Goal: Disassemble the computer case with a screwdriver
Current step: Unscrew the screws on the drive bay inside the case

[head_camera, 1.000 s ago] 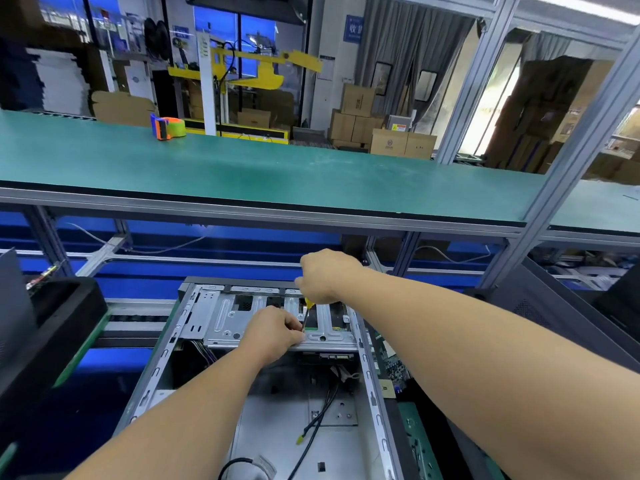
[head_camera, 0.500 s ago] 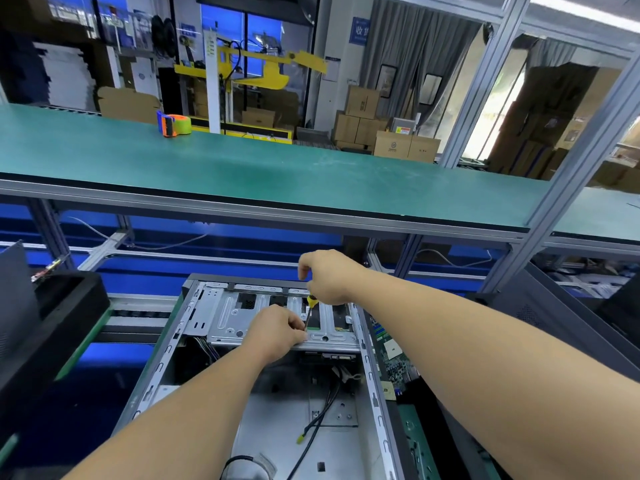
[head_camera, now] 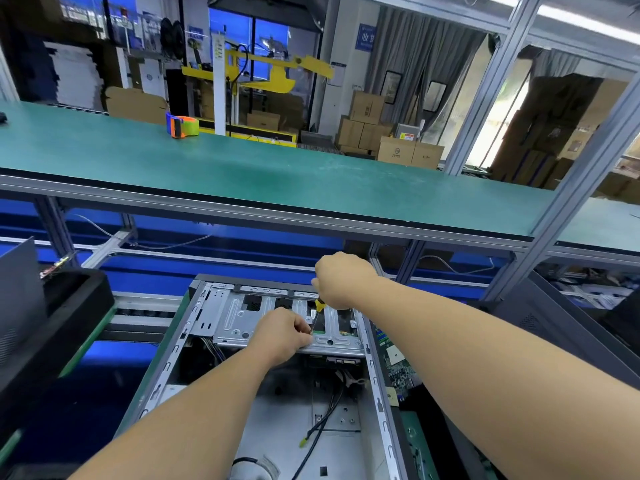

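Head view: vs 0.5 s ago barely changing, right hand [head_camera: 341,280] still gripping screwdriver [head_camera: 317,315] upright over drive bracket [head_camera: 277,318] of open computer case [head_camera: 207,344], left hand [head_camera: 284,336] fingers curling by its tip.

a long green-topped workbench shelf [head_camera: 277,174] ran across the view on an aluminium frame. an orange and green tape dispenser [head_camera: 181,126] stood on its far left part. brown cardboard boxes [head_camera: 381,136] were stacked behind the shelf, near grey curtains [head_camera: 415,64]. a yellow metal machine frame [head_camera: 263,74] stood further back. a black plastic bin [head_camera: 59,317] sat at the left edge.
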